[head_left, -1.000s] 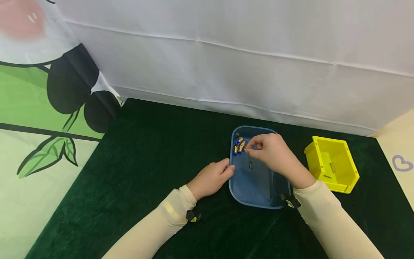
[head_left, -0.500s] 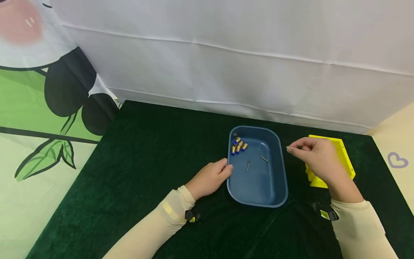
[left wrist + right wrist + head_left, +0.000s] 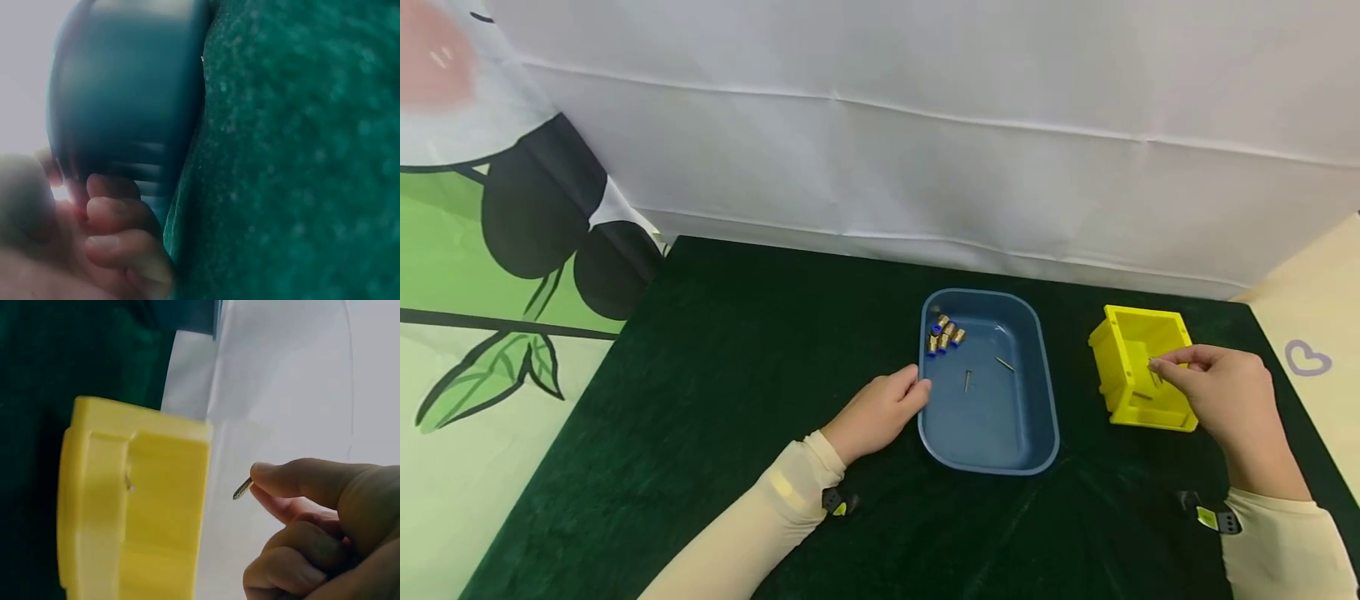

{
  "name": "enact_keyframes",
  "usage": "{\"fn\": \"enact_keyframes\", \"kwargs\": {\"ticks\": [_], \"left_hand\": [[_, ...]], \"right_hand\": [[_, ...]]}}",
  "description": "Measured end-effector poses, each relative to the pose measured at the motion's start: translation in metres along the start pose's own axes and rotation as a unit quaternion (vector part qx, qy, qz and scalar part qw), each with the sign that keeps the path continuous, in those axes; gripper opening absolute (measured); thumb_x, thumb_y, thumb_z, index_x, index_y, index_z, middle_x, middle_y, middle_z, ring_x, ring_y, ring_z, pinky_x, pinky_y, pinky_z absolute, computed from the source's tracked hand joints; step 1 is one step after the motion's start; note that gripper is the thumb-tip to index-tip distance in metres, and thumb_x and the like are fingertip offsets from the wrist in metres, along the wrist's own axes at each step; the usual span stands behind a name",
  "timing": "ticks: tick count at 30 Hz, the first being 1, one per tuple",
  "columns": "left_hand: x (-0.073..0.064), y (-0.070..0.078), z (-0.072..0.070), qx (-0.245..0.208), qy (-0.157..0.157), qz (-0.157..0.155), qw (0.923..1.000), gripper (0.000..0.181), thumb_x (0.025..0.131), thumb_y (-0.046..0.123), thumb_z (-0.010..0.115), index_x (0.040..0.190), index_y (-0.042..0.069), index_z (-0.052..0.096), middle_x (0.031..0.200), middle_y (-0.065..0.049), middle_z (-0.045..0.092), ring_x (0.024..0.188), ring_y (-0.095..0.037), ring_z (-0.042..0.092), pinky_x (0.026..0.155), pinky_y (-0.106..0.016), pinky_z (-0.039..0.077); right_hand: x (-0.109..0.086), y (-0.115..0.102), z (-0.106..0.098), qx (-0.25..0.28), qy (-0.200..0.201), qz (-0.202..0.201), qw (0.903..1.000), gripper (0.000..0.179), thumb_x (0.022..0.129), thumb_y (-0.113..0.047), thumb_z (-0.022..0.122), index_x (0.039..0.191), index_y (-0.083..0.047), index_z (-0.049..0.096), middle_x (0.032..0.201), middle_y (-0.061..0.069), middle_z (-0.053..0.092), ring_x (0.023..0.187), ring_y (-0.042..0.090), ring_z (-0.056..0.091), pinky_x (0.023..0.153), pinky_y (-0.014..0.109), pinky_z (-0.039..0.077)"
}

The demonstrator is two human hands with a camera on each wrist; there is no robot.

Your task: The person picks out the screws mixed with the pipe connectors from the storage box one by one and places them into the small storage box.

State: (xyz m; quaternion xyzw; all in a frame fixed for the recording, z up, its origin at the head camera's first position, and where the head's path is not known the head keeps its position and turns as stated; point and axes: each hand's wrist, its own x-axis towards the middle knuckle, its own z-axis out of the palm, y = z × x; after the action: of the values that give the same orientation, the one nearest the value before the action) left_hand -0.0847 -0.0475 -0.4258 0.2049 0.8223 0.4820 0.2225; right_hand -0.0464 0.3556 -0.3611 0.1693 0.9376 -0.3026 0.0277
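Observation:
My left hand [image 3: 876, 414] grips the near-left side of the blue tray [image 3: 981, 433], thumb at the rim and fingers curled against the outer wall. Between thumb and forefinger, my right hand [image 3: 1232, 400] pinches a small metal screw [image 3: 242, 489], its threaded, pointed tip sticking out. That hand is over the right part of the yellow bin [image 3: 1112, 371] in the head view. Inside the bin lies a screw [image 3: 1142, 396]; the hand may hide more of the floor. Two loose screws lie in the tray, one upright in view [image 3: 967, 382], one slanted [image 3: 1005, 364].
Several brass fittings [image 3: 945, 336] with blue ends are bunched in the tray's far left corner. Dark green cloth [image 3: 775, 333] covers the table. A white curtain [image 3: 880, 167] hangs along its back edge, and a printed panel [image 3: 490, 375] stands at left.
My right hand has moved right from the fittings' corner of the tray to the yellow bin, carrying the screw. My left hand stays on the tray.

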Motion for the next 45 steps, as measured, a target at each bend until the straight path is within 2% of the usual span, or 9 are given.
{"fn": "enact_keyframes", "kwargs": {"ticks": [12, 17, 22, 25, 29, 31, 36, 42, 45], "left_hand": [[0.000, -0.001, -0.002, -0.017, -0.009, -0.005, 0.9998, 0.036, 0.106, 0.047, 0.036, 0.090, 0.018, 0.051, 0.070, 0.000, 0.050, 0.055, -0.015, 0.046, 0.050, -0.027, 0.037], [0.000, -0.001, -0.002, -0.017, -0.014, -0.009, 0.9997, 0.034, 0.107, 0.045, 0.036, 0.091, 0.019, 0.052, 0.071, 0.001, 0.050, 0.055, -0.014, 0.047, 0.051, -0.027, 0.038], [0.001, -0.001, -0.003, -0.016, -0.010, -0.004, 0.9998, 0.033, 0.107, 0.043, 0.036, 0.091, 0.019, 0.052, 0.071, 0.001, 0.051, 0.056, -0.015, 0.048, 0.051, -0.028, 0.039], [0.001, -0.001, -0.003, -0.016, -0.010, -0.008, 0.9998, 0.034, 0.107, 0.044, 0.036, 0.091, 0.019, 0.052, 0.071, 0.001, 0.051, 0.056, -0.015, 0.048, 0.050, -0.027, 0.039], [0.001, -0.001, -0.001, -0.015, -0.010, -0.012, 0.9998, 0.034, 0.107, 0.043, 0.036, 0.090, 0.018, 0.052, 0.070, 0.001, 0.051, 0.055, -0.014, 0.047, 0.050, -0.026, 0.038], [0.000, 0.000, 0.000, -0.014, -0.009, -0.011, 0.9998, 0.034, 0.107, 0.042, 0.036, 0.089, 0.017, 0.051, 0.069, 0.001, 0.050, 0.054, -0.014, 0.046, 0.049, -0.026, 0.037], [-0.002, 0.001, 0.000, -0.003, 0.000, -0.005, 1.0000, 0.035, 0.107, 0.042, 0.036, 0.087, 0.017, 0.050, 0.068, 0.000, 0.048, 0.052, -0.013, 0.044, 0.049, -0.026, 0.035], [-0.001, 0.001, 0.000, -0.008, -0.005, -0.007, 0.9999, 0.034, 0.107, 0.043, 0.037, 0.088, 0.018, 0.051, 0.068, 0.000, 0.049, 0.052, -0.014, 0.045, 0.049, -0.026, 0.035], [-0.001, 0.001, 0.000, -0.013, -0.009, -0.008, 0.9998, 0.034, 0.107, 0.043, 0.037, 0.090, 0.018, 0.052, 0.068, 0.000, 0.050, 0.053, -0.014, 0.047, 0.048, -0.026, 0.036]], "right_hand": [[0.000, 0.012, 0.000, 0.003, -0.012, 0.030, 0.9995, 0.058, 0.096, -0.051, 0.059, 0.111, 0.004, 0.069, 0.110, 0.023, 0.060, 0.089, 0.031, 0.049, 0.058, 0.028, 0.044], [-0.004, 0.003, 0.002, 0.009, -0.013, 0.012, 0.9998, 0.056, 0.097, -0.049, 0.058, 0.112, 0.004, 0.069, 0.111, 0.025, 0.061, 0.087, 0.031, 0.050, 0.058, 0.028, 0.045], [-0.008, -0.028, 0.011, 0.012, -0.008, -0.043, 0.9990, 0.051, 0.098, -0.046, 0.058, 0.107, 0.002, 0.071, 0.103, 0.021, 0.062, 0.083, 0.029, 0.051, 0.058, 0.027, 0.045], [-0.009, -0.055, 0.020, 0.017, -0.012, -0.087, 0.9960, 0.042, 0.097, -0.043, 0.062, 0.102, -0.002, 0.073, 0.080, 0.014, 0.059, 0.072, 0.026, 0.051, 0.054, 0.027, 0.042], [-0.007, -0.088, 0.035, 0.022, -0.038, -0.126, 0.9911, 0.028, 0.097, -0.035, 0.065, 0.097, -0.008, 0.075, 0.059, 0.005, 0.045, 0.052, 0.022, 0.047, 0.047, 0.027, 0.037], [-0.005, -0.101, 0.043, 0.019, -0.053, -0.136, 0.9891, 0.023, 0.096, -0.029, 0.066, 0.097, -0.008, 0.075, 0.057, 0.003, 0.043, 0.048, 0.022, 0.045, 0.045, 0.027, 0.035], [-0.001, -0.130, 0.060, 0.005, -0.084, -0.159, 0.9837, 0.019, 0.095, -0.023, 0.069, 0.096, -0.005, 0.076, 0.057, 0.001, 0.045, 0.052, 0.020, 0.044, 0.048, 0.026, 0.036], [0.002, -0.156, 0.069, 0.018, -0.093, -0.182, 0.9787, 0.018, 0.094, -0.023, 0.070, 0.094, -0.006, 0.077, 0.057, 0.001, 0.049, 0.055, 0.021, 0.046, 0.051, 0.028, 0.039], [0.004, -0.165, 0.075, 0.022, -0.102, -0.185, 0.9773, 0.018, 0.094, -0.024, 0.069, 0.094, -0.008, 0.077, 0.062, 0.002, 0.055, 0.057, 0.021, 0.047, 0.053, 0.030, 0.040]]}}
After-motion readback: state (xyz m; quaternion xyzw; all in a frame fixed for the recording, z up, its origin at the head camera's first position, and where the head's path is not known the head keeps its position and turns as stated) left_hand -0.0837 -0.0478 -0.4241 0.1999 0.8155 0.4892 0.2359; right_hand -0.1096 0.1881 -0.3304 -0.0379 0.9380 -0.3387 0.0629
